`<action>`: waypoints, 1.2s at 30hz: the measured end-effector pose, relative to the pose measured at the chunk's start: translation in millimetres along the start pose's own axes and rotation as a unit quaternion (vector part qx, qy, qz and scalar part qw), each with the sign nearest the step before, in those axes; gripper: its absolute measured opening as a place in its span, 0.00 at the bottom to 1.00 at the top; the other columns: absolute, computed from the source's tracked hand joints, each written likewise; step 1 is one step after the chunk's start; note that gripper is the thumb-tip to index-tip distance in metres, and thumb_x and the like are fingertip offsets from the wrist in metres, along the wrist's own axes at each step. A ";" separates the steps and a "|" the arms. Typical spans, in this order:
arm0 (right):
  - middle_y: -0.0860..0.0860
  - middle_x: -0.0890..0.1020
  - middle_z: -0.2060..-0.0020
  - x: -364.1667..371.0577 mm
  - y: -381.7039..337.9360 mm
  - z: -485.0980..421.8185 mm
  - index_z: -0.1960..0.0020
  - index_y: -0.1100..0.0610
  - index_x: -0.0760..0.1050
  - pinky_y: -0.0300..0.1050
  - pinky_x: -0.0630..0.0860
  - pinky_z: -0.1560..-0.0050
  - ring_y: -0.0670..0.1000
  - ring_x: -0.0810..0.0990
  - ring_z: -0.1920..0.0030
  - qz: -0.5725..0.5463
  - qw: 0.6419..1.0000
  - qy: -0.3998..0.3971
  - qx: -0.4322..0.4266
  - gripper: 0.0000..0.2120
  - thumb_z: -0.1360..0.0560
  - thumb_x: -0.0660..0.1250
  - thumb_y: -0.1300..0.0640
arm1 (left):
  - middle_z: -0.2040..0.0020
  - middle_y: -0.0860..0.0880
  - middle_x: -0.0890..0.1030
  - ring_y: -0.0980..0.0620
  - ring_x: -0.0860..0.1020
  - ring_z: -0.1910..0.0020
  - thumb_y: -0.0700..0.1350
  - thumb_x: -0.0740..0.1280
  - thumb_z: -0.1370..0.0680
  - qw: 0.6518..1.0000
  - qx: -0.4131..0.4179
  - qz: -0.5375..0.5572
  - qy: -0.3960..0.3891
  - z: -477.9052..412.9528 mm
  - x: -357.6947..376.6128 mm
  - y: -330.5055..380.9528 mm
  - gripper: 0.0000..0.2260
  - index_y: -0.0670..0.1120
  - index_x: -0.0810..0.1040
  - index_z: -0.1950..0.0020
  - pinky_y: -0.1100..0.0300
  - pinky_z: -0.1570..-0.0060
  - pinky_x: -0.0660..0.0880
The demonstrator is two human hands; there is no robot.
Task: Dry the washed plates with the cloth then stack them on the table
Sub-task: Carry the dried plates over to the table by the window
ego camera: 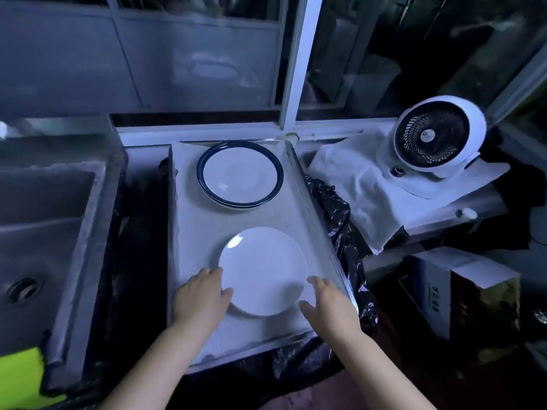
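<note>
A plain white plate (263, 270) lies flat near the front of the white-covered table (195, 232). My left hand (201, 294) is at its left rim, thumb over the edge and fingers beside it. My right hand (328, 306) hovers at the plate's right edge with relaxed fingers; contact is unclear. Farther back sits a short stack of white plates with dark blue rims (240, 174). A white cloth (361, 184) lies spread on the side shelf to the right, away from both hands.
A white desk fan (435, 137) stands on the cloth at the right. A grey sink (44, 220) with a drain is on the left. Black plastic sheeting (340, 232) hangs beside the table. A cardboard box (450, 294) sits lower right. Windows line the back.
</note>
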State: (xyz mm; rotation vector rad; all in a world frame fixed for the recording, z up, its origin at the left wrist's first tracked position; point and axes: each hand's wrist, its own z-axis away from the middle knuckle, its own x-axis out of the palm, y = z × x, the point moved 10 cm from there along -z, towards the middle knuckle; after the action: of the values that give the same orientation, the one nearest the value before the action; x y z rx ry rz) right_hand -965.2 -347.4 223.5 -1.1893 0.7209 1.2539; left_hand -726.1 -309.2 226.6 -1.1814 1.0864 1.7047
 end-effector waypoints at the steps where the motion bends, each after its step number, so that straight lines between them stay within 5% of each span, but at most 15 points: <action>1: 0.49 0.71 0.35 3.2 1.7 -7.7 0.27 0.51 0.60 0.45 0.74 0.53 0.51 0.78 0.45 -0.012 1.000 -0.006 0.019 0.25 0.22 0.61 0.48 | 0.38 0.51 0.75 0.49 0.76 0.41 0.54 0.59 0.20 1.000 0.000 0.004 -0.010 -14.6 2.2 -1.0 0.17 0.50 0.69 0.33 0.57 0.50 0.72; 8: 0.52 0.72 0.36 30.4 17.0 -49.3 0.28 0.55 0.62 0.41 0.67 0.51 0.51 0.76 0.42 -0.188 0.966 -0.017 0.178 0.28 0.24 0.65 0.48 | 0.40 0.47 0.74 0.45 0.75 0.40 0.57 0.62 0.22 0.995 -0.013 0.061 -0.073 -91.6 24.6 -6.9 0.19 0.46 0.70 0.39 0.53 0.49 0.73; 15: 0.51 0.78 0.57 46.3 23.5 -61.2 0.53 0.56 0.69 0.45 0.68 0.60 0.53 0.75 0.57 -0.225 0.936 0.017 0.271 0.19 0.27 0.67 0.40 | 0.48 0.44 0.78 0.41 0.77 0.47 0.59 0.66 0.25 0.985 -0.008 0.134 -0.111 -117.9 40.2 -10.5 0.18 0.44 0.70 0.51 0.53 0.56 0.72; 22: 0.51 0.79 0.58 59.2 20.8 -59.9 0.49 0.59 0.68 0.47 0.74 0.59 0.55 0.78 0.56 -0.293 0.900 0.013 0.321 0.21 0.27 0.67 0.42 | 0.54 0.46 0.77 0.49 0.72 0.62 0.57 0.68 0.27 0.971 -0.010 0.189 -0.146 -127.7 47.7 -9.1 0.18 0.43 0.69 0.53 0.56 0.63 0.67; 28: 0.48 0.76 0.62 60.3 23.2 -36.2 0.54 0.57 0.66 0.43 0.69 0.66 0.50 0.76 0.62 -0.339 0.876 0.053 0.339 0.19 0.27 0.69 0.43 | 0.54 0.49 0.80 0.46 0.79 0.54 0.57 0.71 0.29 0.961 0.017 0.206 -0.185 -128.9 49.8 -0.5 0.17 0.44 0.75 0.53 0.55 0.57 0.75; 36: 0.45 0.81 0.57 36.4 55.1 41.2 0.50 0.51 0.72 0.43 0.78 0.58 0.46 0.81 0.57 -0.457 0.783 0.185 0.378 0.15 0.31 0.72 0.46 | 0.61 0.56 0.80 0.56 0.78 0.61 0.57 0.72 0.30 0.944 0.106 0.240 -0.202 -97.0 31.5 61.1 0.12 0.50 0.76 0.59 0.60 0.66 0.71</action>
State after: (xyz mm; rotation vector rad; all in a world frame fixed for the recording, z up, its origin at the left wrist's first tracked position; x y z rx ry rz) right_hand -1017.2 -302.7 186.7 -0.8818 0.6803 -0.1272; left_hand -762.5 -416.2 189.8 -0.4135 1.3180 2.0143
